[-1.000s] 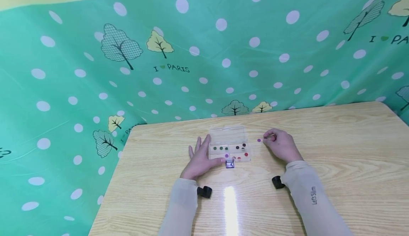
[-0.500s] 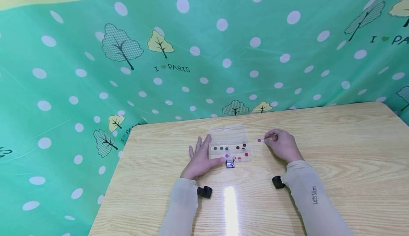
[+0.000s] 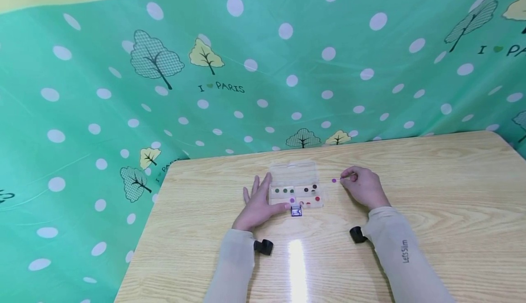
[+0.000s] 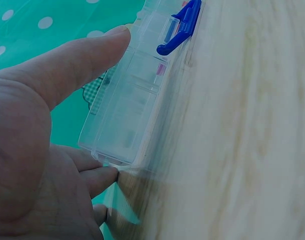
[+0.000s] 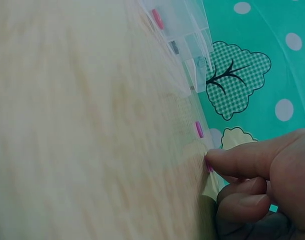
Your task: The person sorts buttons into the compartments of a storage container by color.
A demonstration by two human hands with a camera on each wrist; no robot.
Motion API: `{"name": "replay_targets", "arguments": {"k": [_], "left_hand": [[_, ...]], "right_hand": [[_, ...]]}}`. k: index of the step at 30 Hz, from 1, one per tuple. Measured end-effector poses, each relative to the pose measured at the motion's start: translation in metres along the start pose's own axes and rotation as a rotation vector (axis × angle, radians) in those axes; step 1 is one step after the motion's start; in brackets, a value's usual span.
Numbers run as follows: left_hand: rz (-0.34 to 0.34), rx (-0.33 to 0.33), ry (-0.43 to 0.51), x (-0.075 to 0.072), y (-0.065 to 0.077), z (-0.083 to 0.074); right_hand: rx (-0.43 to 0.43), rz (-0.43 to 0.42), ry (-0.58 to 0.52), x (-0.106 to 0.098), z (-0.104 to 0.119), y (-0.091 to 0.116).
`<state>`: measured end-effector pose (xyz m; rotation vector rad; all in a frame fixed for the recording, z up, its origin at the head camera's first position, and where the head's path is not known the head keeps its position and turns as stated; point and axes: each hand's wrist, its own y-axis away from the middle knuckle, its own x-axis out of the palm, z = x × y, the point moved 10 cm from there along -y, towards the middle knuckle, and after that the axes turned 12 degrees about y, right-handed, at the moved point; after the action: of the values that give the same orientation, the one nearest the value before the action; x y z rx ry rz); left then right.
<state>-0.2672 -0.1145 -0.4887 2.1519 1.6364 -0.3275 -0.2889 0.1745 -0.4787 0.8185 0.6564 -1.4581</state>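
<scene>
A clear plastic compartment box (image 3: 304,198) lies with its lid (image 3: 292,173) raised at the back and a blue latch (image 4: 185,32) hanging at the front. Inside are small round discs: green, dark, red and one purple disc (image 3: 292,200). My left hand (image 3: 259,207) rests against the box's left end, fingers spread, thumb along the front side. To the right of the box, my right hand (image 3: 363,186) has thumb and index finger together on a small purple-pink disc (image 5: 209,167) close to the tabletop, mostly hidden by the fingertip. Another purple disc (image 3: 334,180) lies just left of those fingertips.
The wooden table (image 3: 197,248) runs back to a green dotted curtain (image 3: 230,125) behind its far edge. A bright light reflection (image 3: 297,266) crosses the front of the tabletop. Small black cameras (image 3: 263,247) sit on both wrists.
Both hands hold almost the same places, and the box and discs stay put. The view has shifted very slightly.
</scene>
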Motion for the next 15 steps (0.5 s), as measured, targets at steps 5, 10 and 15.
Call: {"name": "replay_targets", "arguments": {"k": [5, 10, 15], "left_hand": [[0.002, 0.004, -0.001, 0.0000, 0.0001, -0.0004], [0.004, 0.013, -0.014, 0.0001, -0.0003, -0.0010], [0.002, 0.013, -0.014, -0.0001, -0.0002, -0.0005]], "right_hand": [[0.017, 0.000, -0.001, 0.0010, -0.0012, -0.0003], [0.040, 0.003, -0.005, 0.0021, -0.0019, -0.0002], [0.056, 0.011, 0.004, 0.0032, -0.0014, 0.0004]]}}
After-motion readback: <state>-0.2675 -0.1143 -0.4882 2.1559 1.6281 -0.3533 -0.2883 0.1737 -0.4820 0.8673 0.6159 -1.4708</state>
